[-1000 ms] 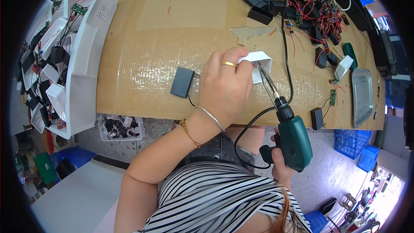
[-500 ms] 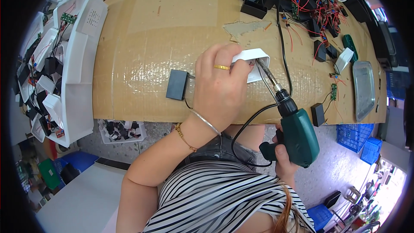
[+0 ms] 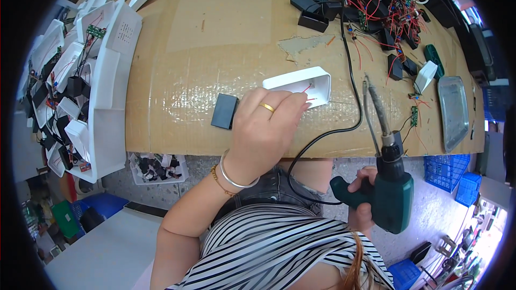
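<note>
Soldering gun (image 3: 395, 198): dark green body, black collar, dull metallic grey prongs. Cord (image 3: 344, 130) black. Case (image 3: 294, 77) plain white; wires (image 3: 307, 89) inside it red. Flat box (image 3: 224, 111) at left, solid black. Cardboard (image 3: 177, 64) underneath: tan-brown with a glossy sheen, torn patch (image 3: 303, 46) greyish. Upper right heap: black boxes (image 3: 313, 21), red leads (image 3: 408, 21), green circuit boards (image 3: 365, 20). Tray (image 3: 453, 110) silvery grey. Bin (image 3: 115, 70) white; crate (image 3: 446, 172) bright blue. Shirt (image 3: 258, 236) striped black on white; shorts (image 3: 263, 189) dark grey. Ring (image 3: 266, 107) gold, bangle (image 3: 223, 173) silver.
</note>
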`<state>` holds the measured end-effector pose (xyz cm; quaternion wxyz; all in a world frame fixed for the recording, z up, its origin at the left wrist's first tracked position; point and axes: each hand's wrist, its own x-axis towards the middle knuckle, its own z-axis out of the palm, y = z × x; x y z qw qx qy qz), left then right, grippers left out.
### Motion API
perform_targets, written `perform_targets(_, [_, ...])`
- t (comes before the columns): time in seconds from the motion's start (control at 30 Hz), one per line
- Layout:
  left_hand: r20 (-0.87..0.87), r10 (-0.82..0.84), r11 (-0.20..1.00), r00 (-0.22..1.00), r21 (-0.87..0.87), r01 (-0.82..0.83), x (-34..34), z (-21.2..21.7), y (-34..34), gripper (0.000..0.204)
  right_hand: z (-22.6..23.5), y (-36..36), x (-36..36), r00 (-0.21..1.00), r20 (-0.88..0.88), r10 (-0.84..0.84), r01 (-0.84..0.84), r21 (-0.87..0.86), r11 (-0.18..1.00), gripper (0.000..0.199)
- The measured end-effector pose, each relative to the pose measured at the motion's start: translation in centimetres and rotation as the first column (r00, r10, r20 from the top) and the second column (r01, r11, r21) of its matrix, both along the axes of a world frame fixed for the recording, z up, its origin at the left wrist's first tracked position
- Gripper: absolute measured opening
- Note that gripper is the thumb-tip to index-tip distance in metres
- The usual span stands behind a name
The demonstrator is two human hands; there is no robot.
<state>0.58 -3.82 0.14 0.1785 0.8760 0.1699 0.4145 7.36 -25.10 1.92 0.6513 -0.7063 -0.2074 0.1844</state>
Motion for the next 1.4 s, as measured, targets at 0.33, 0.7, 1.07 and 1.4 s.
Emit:
perform_targets(0.33, [-0.063, -0.041, 0.999, 0.997, 0.02, 0.042, -1.1, 1.1, 0.4, 0.022, -0.5, 0.2, -0.2, 1.0, -0.019, 0.02, -0.02, 0.017, 1.0, 0.065])
perform_targets(0.7, [0.026, -0.047, 0.998, 0.999, 0.029, 0.047, -0.1, 1.8, 1.5, 0.019, -1.0, -0.8, 0.1, 0.97, -0.213, 0.119, -0.098, 0.107, 0.989, 0.068])
perform_targets(1.07, [0.082, -0.099, 0.989, 0.992, -0.103, 0.107, 1.3, 0.1, 1.0, 0.016, -0.9, -0.7, -0.4, 0.998, -0.048, 0.043, -0.043, -0.004, 0.999, 0.064])
perform_targets(1.4, [0.014, 0.023, 1.0, 1.0, -0.004, -0.023, 2.4, -0.6, 0.7, 0.012, -2.8, -2.1, -0.3, 0.962, -0.233, 0.142, -0.148, -0.009, 0.989, 0.056])
